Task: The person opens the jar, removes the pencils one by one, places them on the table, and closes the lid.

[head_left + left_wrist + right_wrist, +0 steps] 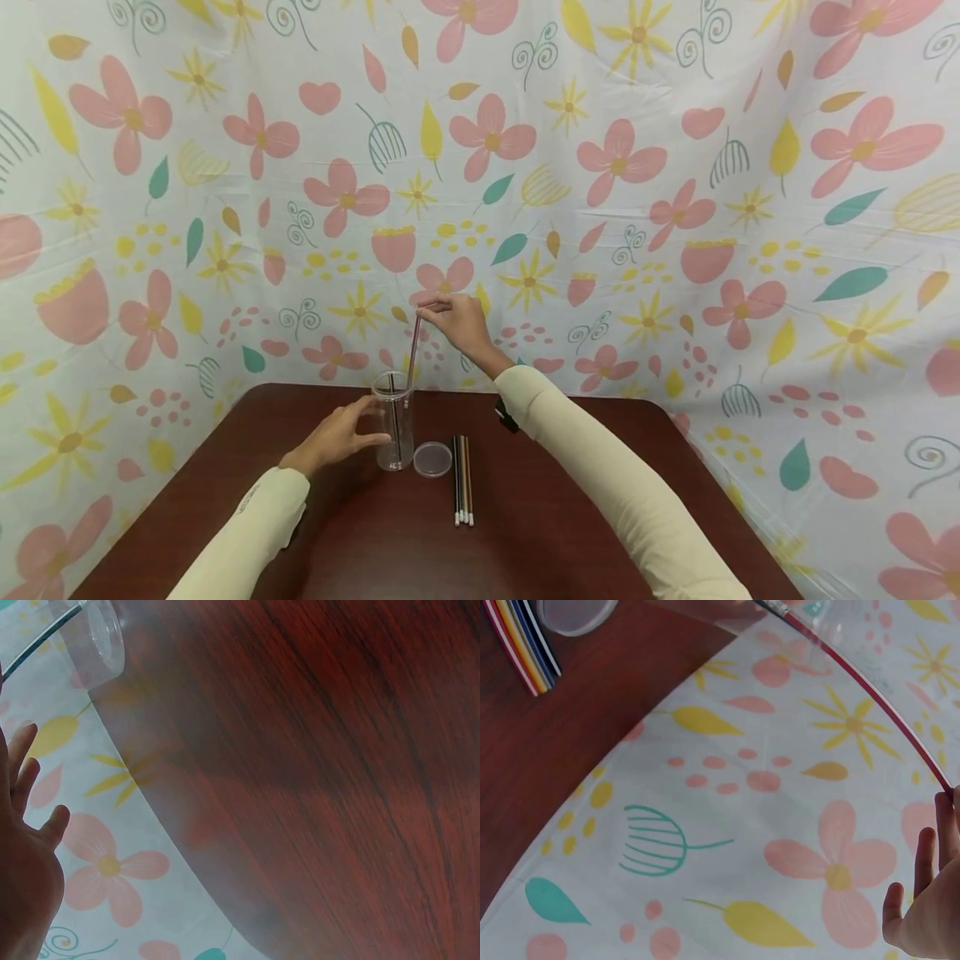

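Observation:
A tall clear plastic jar [405, 433] stands upright on the table with a black pencil [393, 417] inside it. My left hand [337, 435] holds the jar from the left, thumb in front and fingers curving behind its wall. In the left wrist view, the outer fingers of that hand [26, 847] are spread apart, below the jar [103, 645]. My right hand [459, 321] is raised above the jar and pinches a red pencil [414, 350] by its upper end. The pencil slants down, its lower end overlapping the right side of the jar's rim in the head view.
A round clear lid [432, 459] lies right beside the jar's base. Next to it, several pencils [462, 479] lie side by side, white erasers toward me. The dark reddish wooden table [555, 500] ends at a flowered cloth [525, 208] hanging behind it.

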